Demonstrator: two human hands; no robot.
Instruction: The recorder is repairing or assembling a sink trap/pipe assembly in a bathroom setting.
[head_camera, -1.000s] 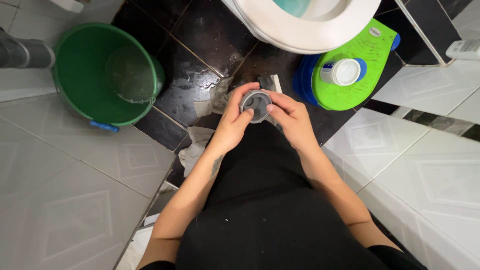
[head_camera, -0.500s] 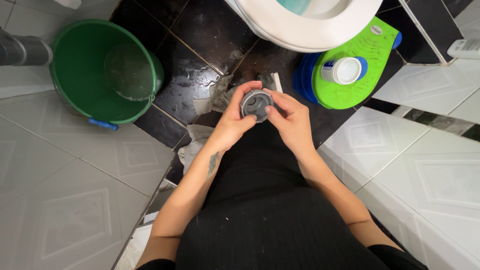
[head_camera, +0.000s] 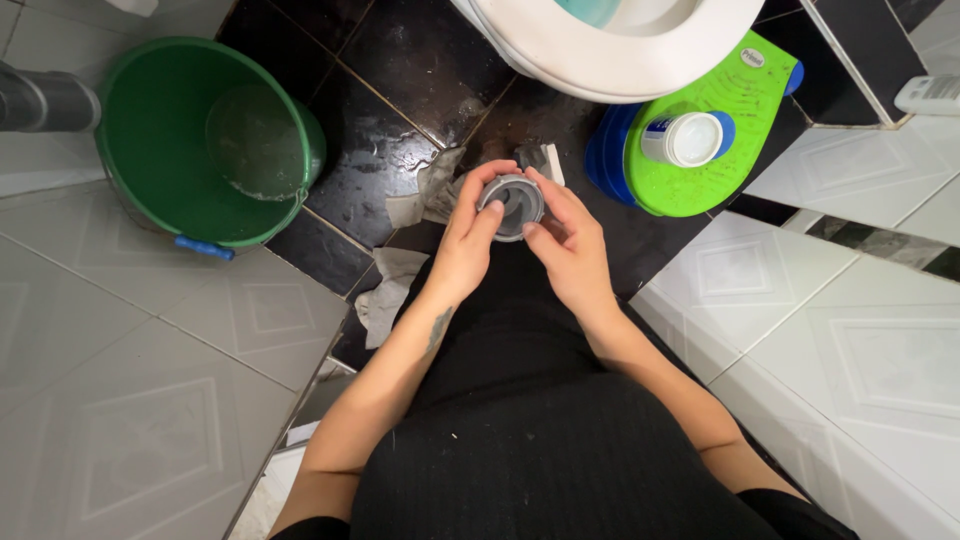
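Both my hands hold a small round grey ring-shaped plastic part (head_camera: 511, 205) over the dark wet floor, just in front of the white toilet bowl (head_camera: 640, 60). My left hand (head_camera: 468, 245) grips its left side, with the thumb across the rim. On the other side, my right hand (head_camera: 568, 245) pinches the part with fingers curled over the top. The hole in the part's middle faces up towards me. My black-clad lap fills the lower middle of the view.
A green bucket (head_camera: 160, 130) with a little water stands at the left. A green and blue flat item (head_camera: 720, 150) carrying a white and blue tub (head_camera: 685, 138) lies right of the toilet. Crumpled wet paper (head_camera: 385, 295) lies on the black tiles. White tiled walls rise on both sides.
My hands have turned slightly around the grey part; the left thumb now lies further over its rim. The part stays in the same spot.
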